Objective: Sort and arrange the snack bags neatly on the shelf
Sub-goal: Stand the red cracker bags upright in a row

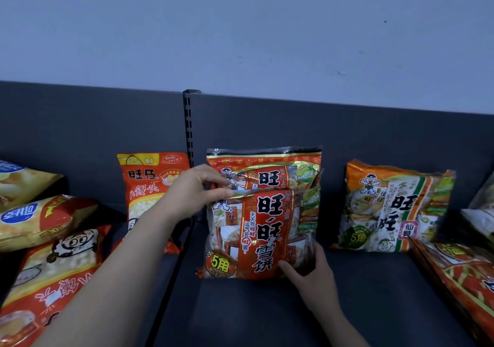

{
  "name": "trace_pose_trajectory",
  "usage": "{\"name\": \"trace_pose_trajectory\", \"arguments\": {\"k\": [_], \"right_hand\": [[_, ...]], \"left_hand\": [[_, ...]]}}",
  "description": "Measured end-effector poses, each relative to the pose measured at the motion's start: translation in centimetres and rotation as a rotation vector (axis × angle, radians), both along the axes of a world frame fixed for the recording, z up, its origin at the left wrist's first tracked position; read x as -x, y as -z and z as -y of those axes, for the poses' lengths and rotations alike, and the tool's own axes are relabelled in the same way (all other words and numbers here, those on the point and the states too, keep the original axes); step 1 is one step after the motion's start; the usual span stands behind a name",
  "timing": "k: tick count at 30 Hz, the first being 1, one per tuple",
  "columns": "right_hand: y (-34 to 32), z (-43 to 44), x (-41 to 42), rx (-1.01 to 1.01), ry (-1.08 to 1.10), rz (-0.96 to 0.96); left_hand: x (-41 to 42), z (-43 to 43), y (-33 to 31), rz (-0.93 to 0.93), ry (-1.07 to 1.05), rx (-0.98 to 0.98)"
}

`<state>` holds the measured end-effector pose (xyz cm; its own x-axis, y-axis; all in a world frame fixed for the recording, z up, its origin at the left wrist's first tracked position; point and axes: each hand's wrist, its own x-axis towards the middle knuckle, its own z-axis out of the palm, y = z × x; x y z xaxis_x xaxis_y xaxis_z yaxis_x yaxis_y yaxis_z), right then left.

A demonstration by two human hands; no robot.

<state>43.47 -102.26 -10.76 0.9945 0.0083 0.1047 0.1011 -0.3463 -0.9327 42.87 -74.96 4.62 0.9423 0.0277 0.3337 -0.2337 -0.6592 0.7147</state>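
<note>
At centre of dark grey shelf [267, 312]: red snack bag [260, 233], large black characters, round "5" badge at lower left corner, standing upright and leaning back against second red bag [267, 169] of same print, only top band of the latter showing. Both propped against shelf back panel [347, 130], just right of slotted upright [188, 127].

Left hand [192, 191]: reaching in from lower left, forearm crossing over neighbouring bags, grip closed on upper left corner of front red bag, thumb and fingertips [226, 193] pinching sealed top edge.

Right hand [311, 272]: at lower right corner of same bag, fingers curled around right edge, thumb pressed on front face near bottom. Bag thus held at two opposite corners, bottom edge resting on shelf.

Left of upright: orange bag [149, 186] with yellow chick at top, upright against back panel, lower part hidden behind left forearm. Further left: two yellow chip bags [40, 221] lying tilted, one overlapping the other, and another orange bag [50, 274] with cartoon face, lying flat with print upside down.

Right of centre, well apart from held bag: green-and-orange bag [395, 207], upright against back panel. Far right edge: red bag [462, 274] lying flat, partly cut off; above it, pale bag, too cropped to tell.

Behind shelf: pale wall [240, 26].
</note>
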Motion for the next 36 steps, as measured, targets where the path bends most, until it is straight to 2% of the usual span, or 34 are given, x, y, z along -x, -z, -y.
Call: {"name": "trace_pose_trajectory", "arguments": {"k": [4, 8, 11, 13, 15, 18, 21, 25, 28, 30, 33, 36], "right_hand": [[0.0, 0.0, 0.1, 0.006, -0.006, 0.015], [0.0, 0.0, 0.1, 0.010, 0.001, 0.014], [-0.2, -0.1, 0.2, 0.012, -0.021, 0.021], [-0.3, -0.1, 0.4, 0.017, -0.025, 0.034], [-0.3, -0.1, 0.5, 0.015, -0.015, 0.051], [-0.6, 0.0, 0.9, 0.047, -0.023, 0.103], [-0.9, -0.3, 1.0, 0.113, -0.056, 0.164], [-1.1, -0.6, 1.1, 0.156, -0.075, 0.188], [-1.4, -0.3, 1.6, 0.142, -0.098, 0.183], [-1.8, 0.6, 2.2, 0.131, -0.085, 0.179], [-3.2, 3.4, 3.0, 0.168, -0.044, 0.180], [-5.5, 7.6, 3.9, 0.257, 0.025, 0.219]], "left_hand": [[0.0, -0.1, -0.1, -0.059, -0.002, -0.065], [-0.6, 0.1, 0.4, 0.026, -0.093, -0.141], [-1.1, 1.4, 2.1, 0.189, -0.249, -0.009], [-0.2, 2.5, 4.0, 0.223, -0.318, 0.169], [1.4, 3.5, 6.3, 0.119, -0.336, 0.404], [3.8, 5.0, 10.9, -0.039, -0.274, 0.475], [4.5, 6.0, 14.0, -0.049, -0.223, 0.434], [4.2, 6.4, 14.2, -0.037, -0.216, 0.366], [4.6, 6.7, 13.8, 0.011, -0.261, 0.342], [5.0, 7.5, 12.9, 0.033, -0.362, 0.309], [5.5, 10.3, 10.9, 0.200, -0.511, 0.123], [5.4, 14.8, 9.2, 0.363, -0.510, -0.026]]}}
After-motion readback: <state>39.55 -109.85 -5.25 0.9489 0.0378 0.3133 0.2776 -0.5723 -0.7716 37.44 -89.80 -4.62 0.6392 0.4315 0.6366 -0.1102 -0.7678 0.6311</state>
